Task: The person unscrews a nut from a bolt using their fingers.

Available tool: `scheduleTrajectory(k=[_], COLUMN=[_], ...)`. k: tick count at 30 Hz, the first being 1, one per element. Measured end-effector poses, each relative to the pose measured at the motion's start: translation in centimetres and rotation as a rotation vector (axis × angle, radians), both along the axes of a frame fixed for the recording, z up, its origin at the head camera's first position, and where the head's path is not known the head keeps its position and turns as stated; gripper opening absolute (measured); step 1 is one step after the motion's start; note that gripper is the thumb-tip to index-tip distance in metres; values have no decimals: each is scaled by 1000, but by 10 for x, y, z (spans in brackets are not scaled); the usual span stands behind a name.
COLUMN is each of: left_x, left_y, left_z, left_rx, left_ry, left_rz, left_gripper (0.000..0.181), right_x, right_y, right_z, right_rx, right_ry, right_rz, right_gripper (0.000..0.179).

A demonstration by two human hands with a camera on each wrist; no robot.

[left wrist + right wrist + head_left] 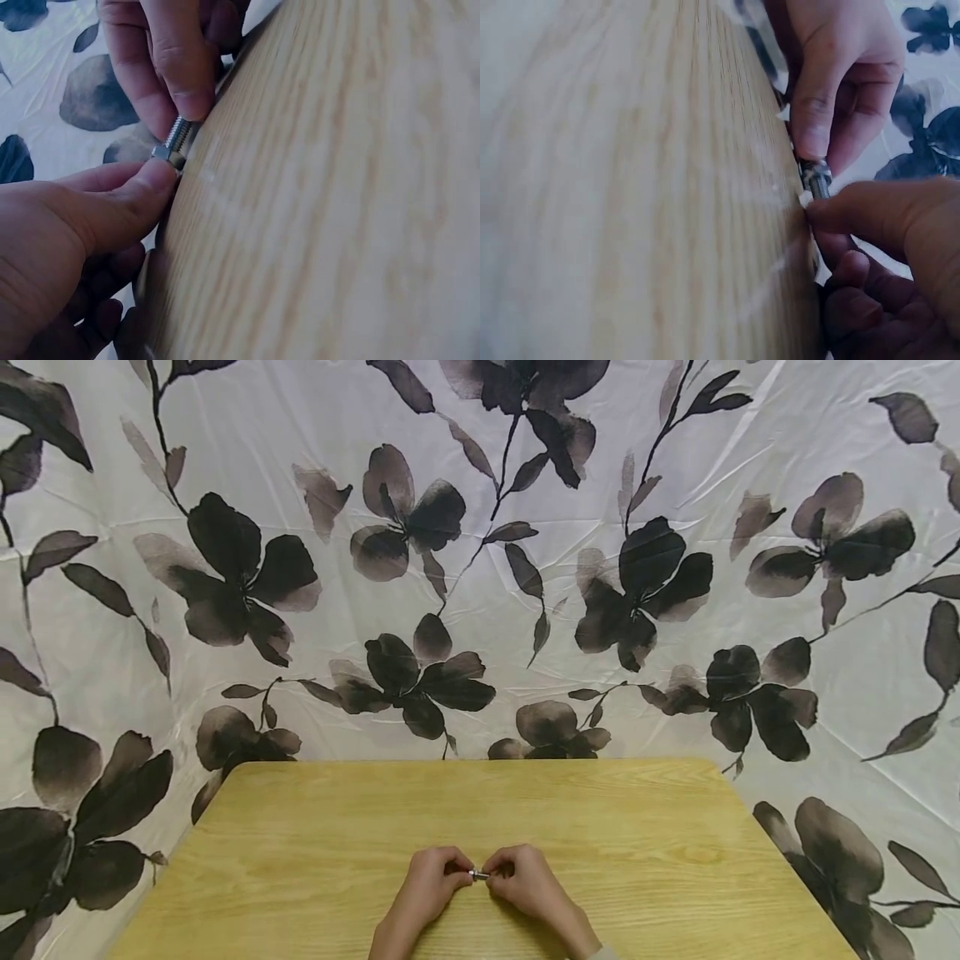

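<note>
Both hands meet over the wooden table around a small silvery metal bolt (478, 875). Its threaded shank (178, 133) shows between the two sets of fingertips, with a hexagonal part (163, 153) at the left fingertips; I cannot tell whether that is the bolt's head or a nut. My left hand (432, 882) pinches the hexagonal end between thumb and forefinger. From the other side, my right hand (527, 882) pinches the threaded end with thumb and forefinger. Fingertips hide both ends of the bolt. In the right wrist view, the shank (820, 184) lies close by the table surface.
The light wooden table (480, 802) has rounded far corners. Behind it and at both sides hangs a white cloth (525, 610) printed with dark flowers and leaves.
</note>
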State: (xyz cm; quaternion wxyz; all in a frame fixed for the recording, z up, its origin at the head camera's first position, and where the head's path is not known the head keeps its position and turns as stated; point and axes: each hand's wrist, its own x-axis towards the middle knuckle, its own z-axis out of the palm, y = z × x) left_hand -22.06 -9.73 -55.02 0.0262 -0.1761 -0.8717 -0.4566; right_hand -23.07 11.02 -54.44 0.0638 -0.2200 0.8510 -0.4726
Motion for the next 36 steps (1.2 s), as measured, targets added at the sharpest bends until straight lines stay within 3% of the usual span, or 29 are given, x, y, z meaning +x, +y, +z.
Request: scheduleTrajectory(k=[4,10,18,27,31,36], left_x=[0,0,2,1,0,2], left_y=[1,0,-2,-4,-5,-6], left_z=[0,3,3,3,9,25], left_rx=[8,7,20,69,93,71], left_ry=[7,-3,-55,-79,-68,-11], left_rz=[14,21,7,1,22,46], left_gripper=[6,6,5,6,5,5], right_x=[2,1,3,-4,-6,-4], right_y=[-1,-3,-2,7,9,11], right_z=[0,1,1,1,6,25], right_rx=[-5,3,43,-38,-78,-100], right_ry=[27,43,-2,-37,-15,24], right_rz=[32,16,46,21,24,32], right_gripper=[14,15,7,8,8,9])
